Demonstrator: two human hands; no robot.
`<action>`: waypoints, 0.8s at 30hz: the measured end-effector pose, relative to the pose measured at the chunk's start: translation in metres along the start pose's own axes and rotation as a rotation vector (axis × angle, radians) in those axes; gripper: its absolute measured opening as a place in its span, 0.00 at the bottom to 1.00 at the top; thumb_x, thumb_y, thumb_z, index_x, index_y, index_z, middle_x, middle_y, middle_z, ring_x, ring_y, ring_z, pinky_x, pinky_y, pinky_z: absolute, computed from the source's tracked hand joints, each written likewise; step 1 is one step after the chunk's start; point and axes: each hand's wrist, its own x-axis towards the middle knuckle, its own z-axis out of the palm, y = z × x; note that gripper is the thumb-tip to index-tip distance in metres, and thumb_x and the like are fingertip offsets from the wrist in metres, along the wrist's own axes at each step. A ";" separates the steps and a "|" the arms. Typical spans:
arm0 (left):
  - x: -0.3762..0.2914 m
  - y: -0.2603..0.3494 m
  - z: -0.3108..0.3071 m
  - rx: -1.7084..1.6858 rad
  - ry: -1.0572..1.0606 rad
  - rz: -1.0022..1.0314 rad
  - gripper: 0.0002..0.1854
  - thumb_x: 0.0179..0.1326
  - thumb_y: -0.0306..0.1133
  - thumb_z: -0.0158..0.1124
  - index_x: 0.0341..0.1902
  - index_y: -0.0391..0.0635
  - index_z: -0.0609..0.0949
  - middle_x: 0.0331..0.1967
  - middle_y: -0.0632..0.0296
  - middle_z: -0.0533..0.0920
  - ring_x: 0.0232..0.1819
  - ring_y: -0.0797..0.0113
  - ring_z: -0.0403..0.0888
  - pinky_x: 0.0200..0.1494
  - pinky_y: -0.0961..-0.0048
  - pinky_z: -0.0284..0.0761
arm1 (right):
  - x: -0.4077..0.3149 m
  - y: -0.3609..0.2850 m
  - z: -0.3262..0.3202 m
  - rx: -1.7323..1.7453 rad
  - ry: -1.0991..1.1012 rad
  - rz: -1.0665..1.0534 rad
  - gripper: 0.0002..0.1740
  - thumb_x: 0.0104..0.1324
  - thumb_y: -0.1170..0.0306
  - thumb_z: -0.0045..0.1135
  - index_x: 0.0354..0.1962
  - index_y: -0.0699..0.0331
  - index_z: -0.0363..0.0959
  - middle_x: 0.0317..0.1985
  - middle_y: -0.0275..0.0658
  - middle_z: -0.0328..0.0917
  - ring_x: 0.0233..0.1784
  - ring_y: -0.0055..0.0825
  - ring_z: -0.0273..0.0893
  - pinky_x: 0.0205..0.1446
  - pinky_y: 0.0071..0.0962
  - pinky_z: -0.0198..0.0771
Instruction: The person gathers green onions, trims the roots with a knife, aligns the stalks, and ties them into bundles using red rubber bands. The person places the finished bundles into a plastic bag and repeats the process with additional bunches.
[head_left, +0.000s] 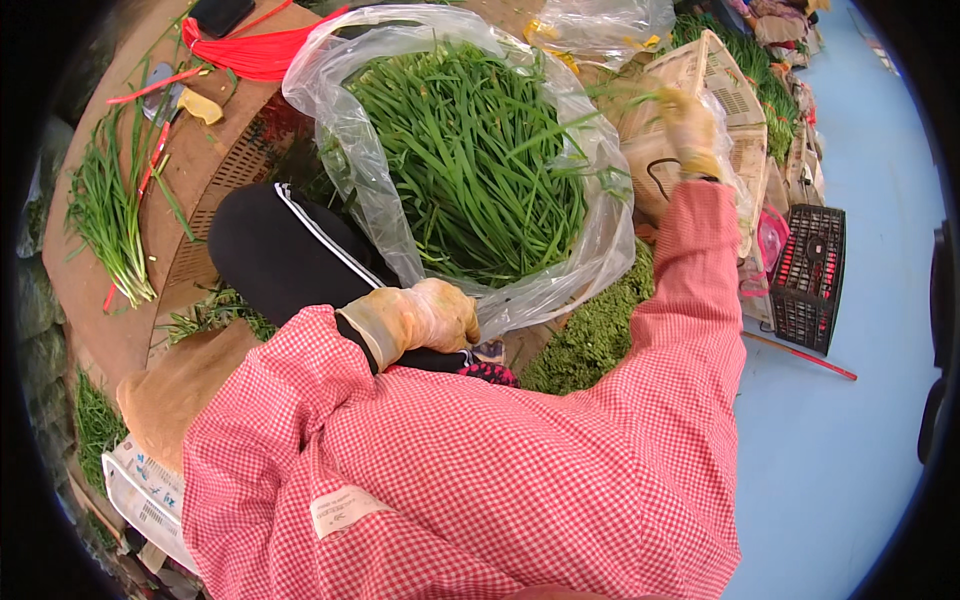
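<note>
In front of me a clear plastic bag (600, 255) stands with its mouth spread wide, full of long flat green leaves (480, 157) that look like garlic chives. My left hand (435, 315), in a stained pale glove, is closed on the near rim of the bag. At the far right of the bag is my right hand (686, 127), gloved too and blurred by motion. A few blurred green blades trail leftward from its fingers towards the bag. My right fingertips are hard to make out.
On the brown board at left lie a bundle of green stalks (116, 217), a yellow-handled knife (199, 106) and red ties (247, 52). Right of the bag are a cream crate (739, 165), a green trimmings heap (592, 337) and a black crate (810, 277) on the blue floor (840, 465).
</note>
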 end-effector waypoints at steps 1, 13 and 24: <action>0.001 0.002 0.001 -0.008 -0.035 -0.032 0.19 0.66 0.46 0.56 0.57 0.63 0.86 0.53 0.61 0.85 0.57 0.56 0.82 0.59 0.62 0.76 | -0.005 0.000 -0.028 0.321 -0.046 0.227 0.16 0.71 0.66 0.60 0.54 0.61 0.81 0.46 0.35 0.87 0.47 0.24 0.83 0.53 0.25 0.75; -0.018 0.042 -0.005 0.019 -0.134 -0.130 0.33 0.70 0.65 0.46 0.56 0.52 0.86 0.54 0.57 0.85 0.60 0.53 0.80 0.64 0.61 0.73 | -0.271 -0.183 0.065 0.440 -0.158 -0.089 0.53 0.46 0.63 0.82 0.69 0.63 0.64 0.65 0.47 0.72 0.69 0.44 0.69 0.73 0.39 0.66; -0.025 0.044 0.000 0.057 -0.077 -0.133 0.33 0.70 0.65 0.46 0.56 0.54 0.86 0.54 0.59 0.86 0.60 0.54 0.81 0.64 0.61 0.73 | -0.266 -0.171 0.104 0.082 -0.393 0.352 0.72 0.41 0.56 0.84 0.76 0.62 0.45 0.66 0.51 0.67 0.64 0.49 0.73 0.64 0.42 0.72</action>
